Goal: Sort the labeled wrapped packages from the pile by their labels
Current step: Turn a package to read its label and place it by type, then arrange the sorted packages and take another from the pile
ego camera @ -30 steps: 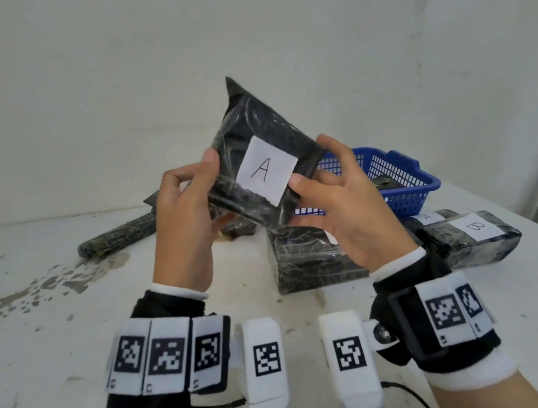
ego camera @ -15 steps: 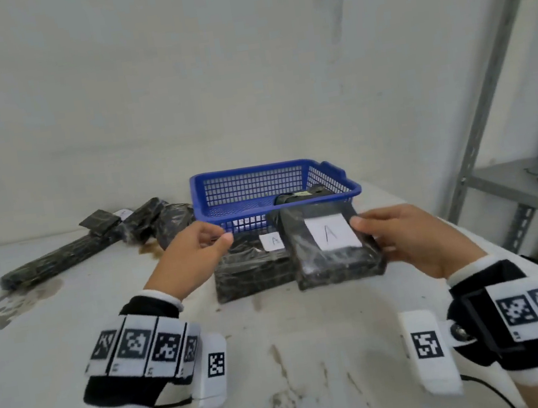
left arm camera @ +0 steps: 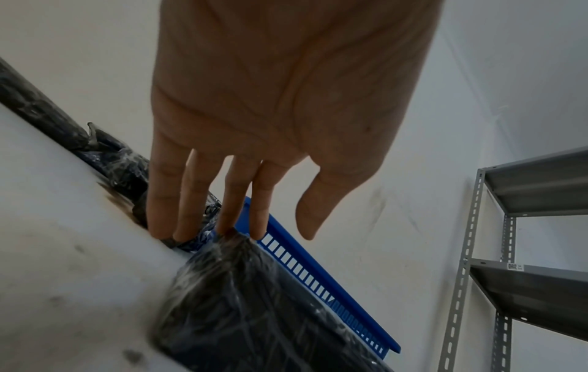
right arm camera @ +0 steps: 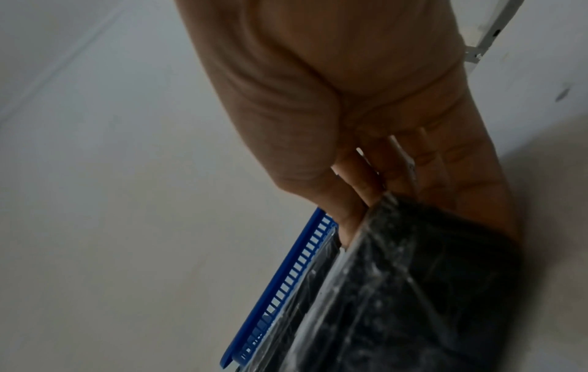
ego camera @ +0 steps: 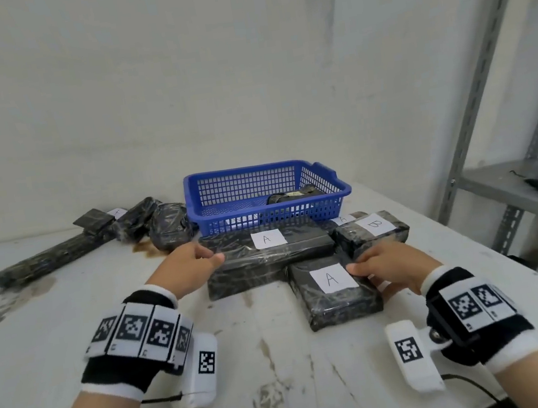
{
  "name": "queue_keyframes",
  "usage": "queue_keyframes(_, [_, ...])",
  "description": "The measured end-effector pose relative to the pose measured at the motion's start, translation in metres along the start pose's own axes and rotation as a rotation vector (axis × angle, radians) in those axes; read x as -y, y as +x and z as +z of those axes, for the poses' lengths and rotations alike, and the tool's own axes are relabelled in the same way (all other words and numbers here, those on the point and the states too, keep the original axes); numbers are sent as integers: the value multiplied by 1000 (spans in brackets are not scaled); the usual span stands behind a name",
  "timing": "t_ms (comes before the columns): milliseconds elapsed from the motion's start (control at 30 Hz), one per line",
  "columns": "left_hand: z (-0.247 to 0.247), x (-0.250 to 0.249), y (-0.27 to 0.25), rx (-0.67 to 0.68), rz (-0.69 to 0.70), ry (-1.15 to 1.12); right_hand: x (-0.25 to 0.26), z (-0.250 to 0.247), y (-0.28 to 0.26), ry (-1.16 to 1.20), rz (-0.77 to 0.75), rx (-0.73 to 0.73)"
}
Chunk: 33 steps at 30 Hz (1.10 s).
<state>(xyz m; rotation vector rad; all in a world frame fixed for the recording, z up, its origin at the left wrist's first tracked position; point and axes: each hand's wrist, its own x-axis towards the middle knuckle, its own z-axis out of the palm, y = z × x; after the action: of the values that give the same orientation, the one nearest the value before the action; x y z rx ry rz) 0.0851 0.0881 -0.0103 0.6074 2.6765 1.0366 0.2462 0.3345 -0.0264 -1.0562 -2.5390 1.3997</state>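
A small black wrapped package labeled A lies on the white table, in front of a long package labeled A. My right hand pinches the small package's right edge, thumb on top; the right wrist view shows that grip on the package. My left hand is open, and its straight fingers touch the long package's left end. A package labeled B sits to the right. The unsorted pile lies at the back left.
A blue mesh basket stands behind the A packages with one wrapped package inside. A long wrapped roll stretches leftward from the pile. A grey metal shelf stands beyond the table's right edge.
The small A package came down from in front of my face onto the table. My left hand let go of it and moved to the long A package's left end.
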Motion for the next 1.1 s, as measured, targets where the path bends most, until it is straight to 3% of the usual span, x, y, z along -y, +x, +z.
queue_keyframes(267, [-5, 2, -6, 130, 34, 157, 7, -1, 6, -225, -25, -51])
queue_keyframes(367, [-10, 9, -3, 176, 48, 160, 25, -1, -5, -579, -78, -110])
queue_keyframes(433, [-16, 15, 3, 191, 25, 27, 42, 3, -18, -767, -182, -222])
queue_keyframes(500, [-23, 20, 12, 151, -43, -130, 58, 11, -29, -708, -308, -248])
queue_keyframes(567, [-30, 25, 26, 51, -76, -149, 74, 23, -30, -521, -426, -194])
queue_keyframes(667, [-39, 31, 48, -78, -78, -42, 93, 51, -14, -223, -543, -149])
queue_keyframes(767, [-46, 38, 77, -169, -77, 112, 110, 84, 8, -105, -597, -146])
queue_keyframes(967, [-47, 47, 122, -40, -167, 416, 136, 128, 41, -42, -637, -66])
queue_keyframes(1100, [-35, 51, 143, -59, -186, 349, 146, 137, 55, -30, -621, -74])
